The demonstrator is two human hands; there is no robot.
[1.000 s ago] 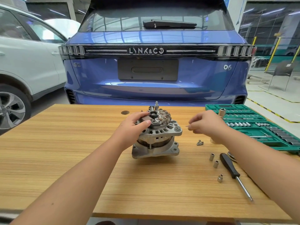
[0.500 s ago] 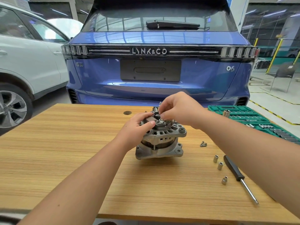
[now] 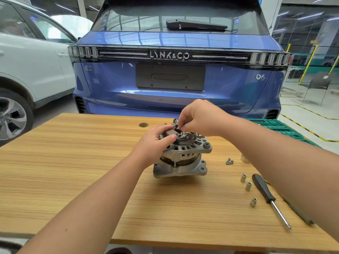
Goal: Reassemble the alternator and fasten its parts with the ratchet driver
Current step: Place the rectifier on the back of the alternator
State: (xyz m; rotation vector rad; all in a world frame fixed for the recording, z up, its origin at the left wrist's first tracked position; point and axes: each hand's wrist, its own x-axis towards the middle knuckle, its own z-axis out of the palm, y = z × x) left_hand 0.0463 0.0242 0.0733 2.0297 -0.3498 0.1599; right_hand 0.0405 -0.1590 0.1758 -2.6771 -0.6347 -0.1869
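Where visible, perhaps three sockets.

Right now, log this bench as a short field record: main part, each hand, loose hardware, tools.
main part: alternator, upright on the wooden table
left hand: left hand grips the alternator's top edge, thumb on the dark brush holder
right hand: right hand pinches a small screw down onto the top
loose hardware: screws; three small sockets
tools: black-handled driver; green socket set case at far right
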